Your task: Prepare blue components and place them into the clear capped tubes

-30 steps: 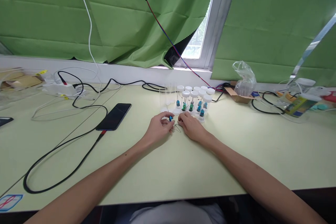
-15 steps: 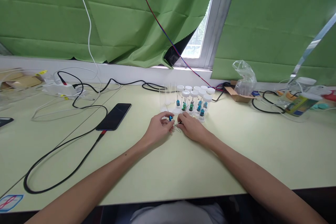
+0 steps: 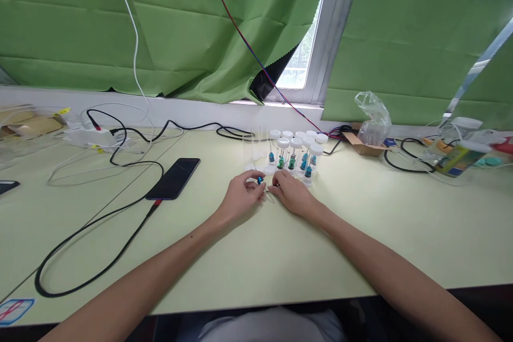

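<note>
My left hand (image 3: 245, 192) is closed in a pinch on a small shiny blue part (image 3: 260, 180), held low over the table. A thin bent wire (image 3: 270, 197) shows between the two hands, just below the fingertips. Close on its right, my right hand (image 3: 292, 192) is also pinched shut. Something small and dark shows at its fingertips, too small to name. Right behind the hands stand several clear vials with white caps (image 3: 295, 142), holding blue parts (image 3: 308, 171) and green parts (image 3: 281, 162) with thin wires. Uncapped clear vials (image 3: 248, 152) are beside them on the left.
A black phone (image 3: 173, 178) with a looping black cable (image 3: 80, 233) lies on the left. At the back right are a small cardboard box (image 3: 366, 147) with a plastic bag (image 3: 374, 117), and a tilted yellow-green container (image 3: 460, 160). A white power strip (image 3: 90, 136) sits back left.
The right fingertips have shifted slightly left, towards the left hand. The left hand keeps its pinch on the blue part, almost unmoved.
</note>
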Tool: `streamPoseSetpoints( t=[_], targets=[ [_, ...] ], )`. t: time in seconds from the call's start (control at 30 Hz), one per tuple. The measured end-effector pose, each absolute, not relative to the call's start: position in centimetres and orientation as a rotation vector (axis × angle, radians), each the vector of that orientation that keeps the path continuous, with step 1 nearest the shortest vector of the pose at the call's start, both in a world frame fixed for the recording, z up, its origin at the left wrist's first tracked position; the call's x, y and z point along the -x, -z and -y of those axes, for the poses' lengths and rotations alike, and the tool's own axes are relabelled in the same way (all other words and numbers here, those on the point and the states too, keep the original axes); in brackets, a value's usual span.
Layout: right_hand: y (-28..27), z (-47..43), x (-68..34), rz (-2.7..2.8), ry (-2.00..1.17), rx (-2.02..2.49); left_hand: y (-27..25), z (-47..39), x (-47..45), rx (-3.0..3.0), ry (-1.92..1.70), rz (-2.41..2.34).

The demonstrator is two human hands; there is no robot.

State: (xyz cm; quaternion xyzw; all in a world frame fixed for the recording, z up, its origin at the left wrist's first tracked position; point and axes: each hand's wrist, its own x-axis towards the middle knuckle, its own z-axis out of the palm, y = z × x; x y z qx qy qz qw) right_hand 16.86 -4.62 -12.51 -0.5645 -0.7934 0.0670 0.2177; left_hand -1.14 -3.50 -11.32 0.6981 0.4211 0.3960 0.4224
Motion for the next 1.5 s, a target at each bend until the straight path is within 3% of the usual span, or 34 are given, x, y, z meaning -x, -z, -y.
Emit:
streamPoseSetpoints(
  t=[0.27, 0.77, 1.07, 1.5],
  targets=[
    [12.3, 4.5, -16.8, 1.941, -0.22, 1.389, 11.4, 3.5, 1.3, -1.728, -0.996, -1.068],
    [12.4, 4.7, -16.2, 1.959, -0.278, 1.251, 11.7, 3.4, 1.2, -1.595, -0.975, -0.955],
    [12.0, 4.8, -16.1, 1.877, -0.449, 1.262, 11.1, 3.2, 1.0, -1.424, -1.037, -0.998],
    [11.6, 5.5, -16.0, 1.88, -0.688, 1.213, 11.4, 3.7, 1.2, -1.703, -0.982, -1.022]
  ],
)
